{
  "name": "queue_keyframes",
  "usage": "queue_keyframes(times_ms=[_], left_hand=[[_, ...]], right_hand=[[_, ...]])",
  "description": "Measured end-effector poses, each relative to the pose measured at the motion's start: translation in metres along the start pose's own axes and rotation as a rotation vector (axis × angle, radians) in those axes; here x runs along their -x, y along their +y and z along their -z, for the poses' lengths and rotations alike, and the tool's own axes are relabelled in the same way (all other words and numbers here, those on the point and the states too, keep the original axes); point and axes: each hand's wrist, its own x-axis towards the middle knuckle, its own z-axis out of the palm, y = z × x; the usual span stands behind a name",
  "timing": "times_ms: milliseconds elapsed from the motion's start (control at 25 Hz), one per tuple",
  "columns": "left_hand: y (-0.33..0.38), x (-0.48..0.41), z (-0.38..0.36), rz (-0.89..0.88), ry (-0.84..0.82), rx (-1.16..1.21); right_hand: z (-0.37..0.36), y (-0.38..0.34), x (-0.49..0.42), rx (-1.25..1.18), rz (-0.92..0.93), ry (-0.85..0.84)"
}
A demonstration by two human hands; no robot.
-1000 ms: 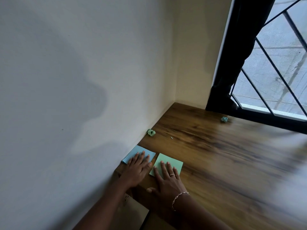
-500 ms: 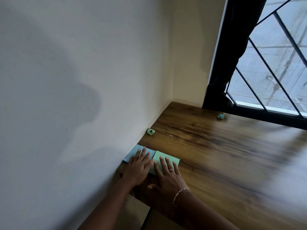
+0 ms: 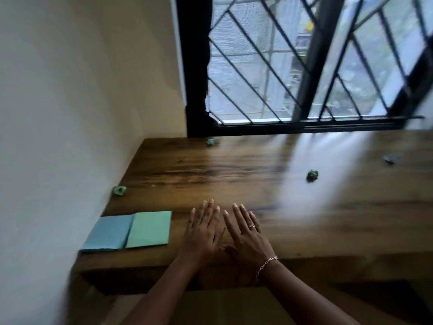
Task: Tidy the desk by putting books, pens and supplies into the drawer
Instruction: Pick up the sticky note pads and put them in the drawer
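Note:
A blue paper pad and a green paper pad lie side by side at the near left corner of the wooden desk, against the wall. My left hand and my right hand lie flat on the bare wood to the right of the pads, fingers straight and spread, holding nothing. The right hand wears a ring and a bracelet. Small crumpled paper balls lie by the wall, under the window and at mid right. No drawer shows.
A cream wall runs along the desk's left side. A barred window with a black frame stands behind the desk. A small dark scrap lies at the far right. The desk's front edge is just below my wrists.
Both hands have left the two pads and moved right onto bare wood. The pads now lie together, edges touching. The view has swung right and shows more of the window and desk.

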Motion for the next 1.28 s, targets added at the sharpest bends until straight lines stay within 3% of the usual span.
queue_keyframes(times_ms=[320, 560, 760, 1080, 1280], left_hand=[[0.191, -0.012, -0.026, -0.423, -0.146, 0.077], [0.352, 0.060, -0.047, -0.760, -0.183, 0.141], [0.486, 0.169, -0.054, -0.986, -0.438, 0.143], [0.640, 0.310, -0.095, -1.360, -0.666, 0.077], [0.718, 0.349, -0.134, -1.539, -0.729, -0.060]], right_hand=[[0.032, 0.109, 0.177, 0.087, -0.480, -0.072], [0.067, 0.134, 0.373, 0.007, -0.845, -0.164], [0.097, 0.111, 0.562, -0.123, -1.138, -0.180], [0.118, 0.034, 0.809, -0.170, -1.663, -0.195], [0.111, 0.000, 0.907, -0.288, -1.996, -0.178]])
